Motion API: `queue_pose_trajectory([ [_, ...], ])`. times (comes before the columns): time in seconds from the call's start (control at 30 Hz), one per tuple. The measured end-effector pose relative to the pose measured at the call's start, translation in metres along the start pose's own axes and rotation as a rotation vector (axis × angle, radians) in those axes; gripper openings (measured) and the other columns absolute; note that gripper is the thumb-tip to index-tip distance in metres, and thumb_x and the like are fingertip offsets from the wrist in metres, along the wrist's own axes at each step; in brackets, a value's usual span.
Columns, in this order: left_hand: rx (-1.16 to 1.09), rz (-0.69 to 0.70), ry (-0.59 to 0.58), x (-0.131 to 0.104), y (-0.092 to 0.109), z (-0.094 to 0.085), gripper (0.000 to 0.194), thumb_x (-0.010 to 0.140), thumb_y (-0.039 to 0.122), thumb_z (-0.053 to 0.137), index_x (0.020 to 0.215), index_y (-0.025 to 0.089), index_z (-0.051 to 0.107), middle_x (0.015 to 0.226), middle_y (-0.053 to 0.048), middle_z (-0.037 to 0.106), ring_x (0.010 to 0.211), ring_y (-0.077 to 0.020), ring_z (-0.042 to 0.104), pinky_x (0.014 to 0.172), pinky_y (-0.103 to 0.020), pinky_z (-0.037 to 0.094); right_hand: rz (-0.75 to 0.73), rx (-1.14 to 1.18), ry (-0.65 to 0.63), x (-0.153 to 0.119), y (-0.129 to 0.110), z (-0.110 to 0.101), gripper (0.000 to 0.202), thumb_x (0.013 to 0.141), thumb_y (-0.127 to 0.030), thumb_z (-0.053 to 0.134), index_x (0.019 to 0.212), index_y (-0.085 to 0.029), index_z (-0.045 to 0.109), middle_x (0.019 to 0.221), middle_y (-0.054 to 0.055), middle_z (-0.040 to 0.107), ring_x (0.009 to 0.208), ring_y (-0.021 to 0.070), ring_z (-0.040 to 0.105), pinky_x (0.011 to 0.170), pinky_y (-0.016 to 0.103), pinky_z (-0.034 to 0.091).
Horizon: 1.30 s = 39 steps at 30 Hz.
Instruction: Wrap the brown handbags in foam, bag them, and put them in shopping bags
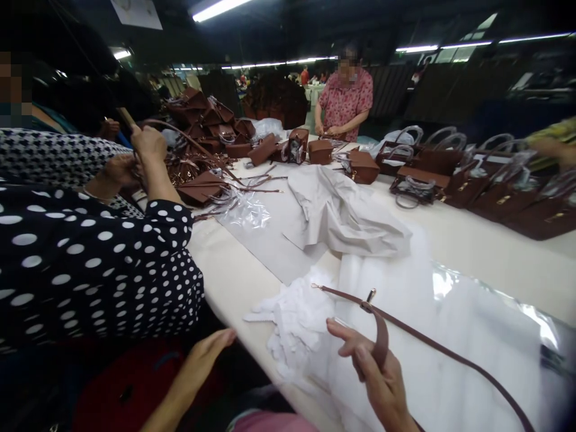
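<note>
My right hand (382,375) is over the near part of the table, with a brown leather bag strap (418,329) looped between its fingers. A gold buckle sits on the strap, and a small metal clasp ends it at the left. The other end trails off to the lower right. My left hand (207,360) is just off the table's near edge, fingers stretched out, holding nothing. Between the hands lies a crumpled heap of thin white sheets (297,318). Under the strap spreads white, translucent wrapping (468,312).
Grey crumpled sheeting (346,210) covers mid-table, beside clear plastic (249,210). Brown handbags (499,192) line the right side; more bags (202,120) and straps pile up at back left. A co-worker in a dotted sleeve (90,258) works close on the left; another person (346,99) stands behind.
</note>
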<state>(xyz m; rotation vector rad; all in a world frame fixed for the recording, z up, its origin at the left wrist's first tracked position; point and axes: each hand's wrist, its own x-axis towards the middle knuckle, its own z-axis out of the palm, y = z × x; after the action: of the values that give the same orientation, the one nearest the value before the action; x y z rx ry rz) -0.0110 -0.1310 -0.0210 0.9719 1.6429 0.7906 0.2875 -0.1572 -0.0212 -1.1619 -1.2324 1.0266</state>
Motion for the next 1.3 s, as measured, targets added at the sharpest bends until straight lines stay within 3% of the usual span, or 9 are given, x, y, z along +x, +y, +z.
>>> queue_pose_trajectory([
  [0.1, -0.132, 0.015, -0.380, 0.003, 0.036, 0.062, 0.043, 0.080, 0.051, 0.049, 0.096, 0.015, 0.066, 0.103, -0.008, 0.065, 0.104, -0.0240, 0.055, 0.100, -0.039, 0.033, -0.098, -0.006, -0.129, -0.001, -0.001, 0.009, 0.027, 0.089, -0.029, 0.040, 0.078, -0.019, 0.063, 0.107, 0.009, 0.063, 0.111, 0.0249, 0.052, 0.089, 0.037, 0.047],
  [0.2, -0.387, 0.022, -0.723, -0.006, 0.058, 0.119, 0.040, 0.082, 0.045, 0.048, 0.092, 0.011, 0.066, 0.083, -0.008, 0.067, 0.082, -0.0182, 0.060, 0.086, -0.033, 0.042, -0.109, -0.037, -0.153, -0.007, -0.002, 0.010, 0.025, 0.088, -0.027, 0.041, 0.078, -0.019, 0.063, 0.106, 0.010, 0.063, 0.108, 0.0251, 0.053, 0.095, 0.042, 0.041],
  [0.33, -0.603, -0.079, -0.840, -0.019, 0.059, 0.154, 0.026, 0.077, 0.035, 0.060, 0.081, 0.009, 0.064, 0.054, 0.000, 0.054, 0.045, -0.0075, 0.046, 0.050, -0.022, 0.038, -0.057, -0.128, -0.207, -0.021, -0.001, 0.014, 0.022, 0.086, -0.029, 0.046, 0.076, -0.020, 0.063, 0.089, 0.010, 0.065, 0.090, 0.0236, 0.059, 0.086, 0.040, 0.045],
  [0.43, -0.690, -0.071, -0.627, -0.014, 0.058, 0.144, 0.019, 0.075, 0.030, 0.062, 0.077, 0.011, 0.059, 0.073, -0.005, 0.063, 0.061, -0.0102, 0.056, 0.058, -0.021, 0.042, 0.100, -0.035, -0.062, -0.029, 0.005, 0.016, 0.028, 0.085, -0.039, 0.047, 0.072, -0.019, 0.063, 0.091, 0.010, 0.065, 0.069, 0.0183, 0.059, 0.066, 0.031, 0.049],
  [0.53, -0.683, 0.041, -0.418, 0.007, 0.051, 0.107, 0.017, 0.077, 0.033, 0.059, 0.080, 0.017, 0.053, 0.082, -0.001, 0.062, 0.062, -0.0091, 0.057, 0.059, -0.021, 0.043, 0.308, 0.151, 0.242, -0.032, 0.015, 0.006, 0.039, 0.086, -0.047, 0.041, 0.070, -0.017, 0.059, 0.104, 0.012, 0.062, 0.039, 0.0057, 0.040, 0.033, 0.021, 0.030],
  [0.7, -0.174, -0.294, -0.646, 0.040, -0.018, 0.051, 0.033, 0.064, 0.041, 0.069, 0.074, 0.013, 0.054, 0.081, -0.005, 0.062, 0.061, -0.0160, 0.061, 0.052, -0.024, 0.043, 0.401, 0.296, 0.397, -0.035, 0.040, -0.019, 0.039, 0.082, -0.049, 0.048, 0.071, -0.013, 0.058, 0.081, 0.013, 0.066, 0.034, 0.0027, 0.030, 0.033, 0.020, 0.020],
  [0.9, -0.170, -0.322, -0.683, 0.061, -0.084, 0.096, 0.040, 0.059, 0.043, 0.072, 0.081, 0.012, 0.058, 0.090, -0.007, 0.061, 0.075, -0.0190, 0.061, 0.061, -0.029, 0.046, 0.605, 0.216, 0.193, -0.043, 0.061, -0.010, 0.048, 0.077, -0.060, 0.049, 0.077, -0.013, 0.063, 0.081, 0.014, 0.067, 0.038, 0.0067, 0.040, 0.035, 0.021, 0.021],
  [1.1, -0.282, -0.146, -0.597, 0.105, -0.065, 0.148, 0.024, 0.079, 0.033, 0.058, 0.090, 0.012, 0.055, 0.097, -0.006, 0.058, 0.086, -0.0158, 0.057, 0.074, -0.032, 0.047, 0.623, 0.132, 0.215, -0.032, 0.073, -0.009, 0.052, 0.076, -0.063, 0.047, 0.081, -0.013, 0.063, 0.088, 0.015, 0.067, 0.036, 0.0064, 0.037, 0.035, 0.022, 0.020],
  [1.3, -0.251, -0.057, -0.515, 0.107, -0.048, 0.132, 0.022, 0.076, 0.031, 0.062, 0.088, 0.012, 0.058, 0.094, -0.006, 0.060, 0.088, -0.0155, 0.055, 0.074, -0.028, 0.045, 0.594, 0.141, 0.223, -0.029, 0.081, -0.024, 0.054, 0.079, -0.060, 0.045, 0.085, -0.009, 0.062, 0.073, 0.013, 0.066, 0.035, 0.0037, 0.027, 0.036, 0.022, 0.014],
])
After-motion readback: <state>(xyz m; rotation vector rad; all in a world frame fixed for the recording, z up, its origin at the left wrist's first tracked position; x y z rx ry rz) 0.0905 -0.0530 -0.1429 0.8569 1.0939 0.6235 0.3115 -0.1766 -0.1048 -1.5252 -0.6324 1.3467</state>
